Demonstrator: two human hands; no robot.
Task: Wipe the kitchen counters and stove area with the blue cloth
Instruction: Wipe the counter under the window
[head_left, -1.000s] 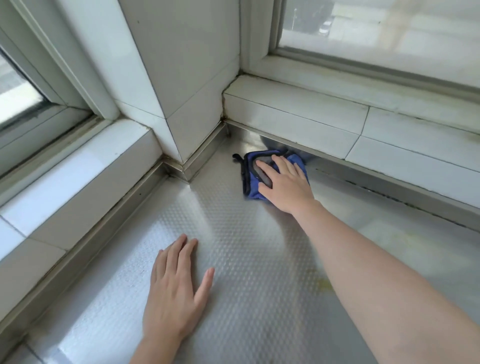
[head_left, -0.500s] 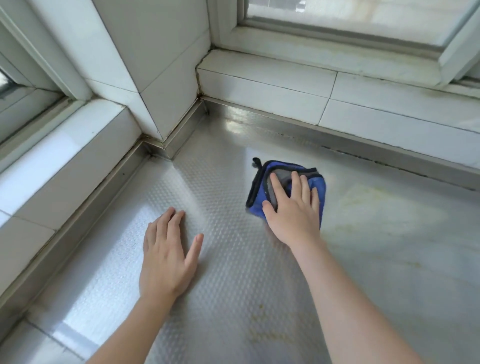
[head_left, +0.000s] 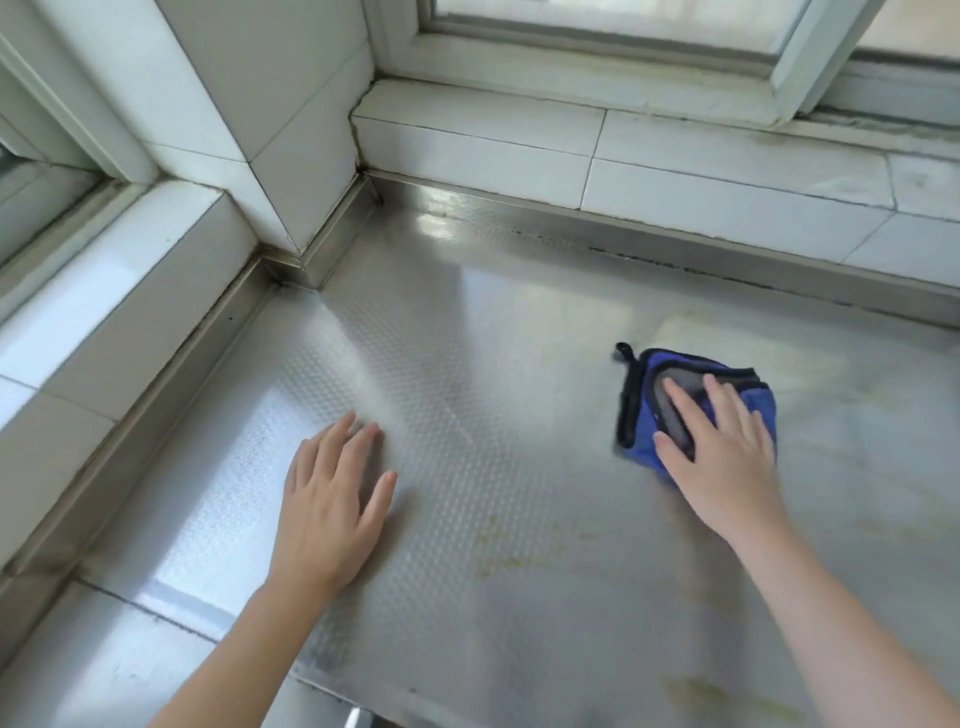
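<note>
Head view looks down on the blue cloth (head_left: 644, 410), folded into a small pad with a dark trim along its edges and a grey inner face showing at the top. It lies flat on the steel counter (head_left: 493, 389), right of centre and well apart from the back edge. The right hand (head_left: 722, 452) lies on top of the cloth, palm down, fingers straight and slightly spread, pressing it against the metal rather than gripping it (the thumb rests along the cloth's near left edge). The cloth's near right part is hidden under the palm, and both hand and cloth are a little blurred.

The left hand (head_left: 332, 499) lies flat on the counter, left of centre, fingers extended and close together, thumb splayed to the right; it holds nothing. It sits well apart from the cloth.

The counter has a fine dimpled texture, with bright reflections toward the left and back, and faint yellowish stains near the front and to the right of the cloth. A raised metal lip runs along its back and left edges, stepping around a white tiled corner column (head_left: 270, 130). Behind the lip runs a white tiled sill (head_left: 675, 171) with dark grout lines, and above it a window frame (head_left: 597, 47). A second tiled ledge (head_left: 119, 291) borders the left side.
</note>
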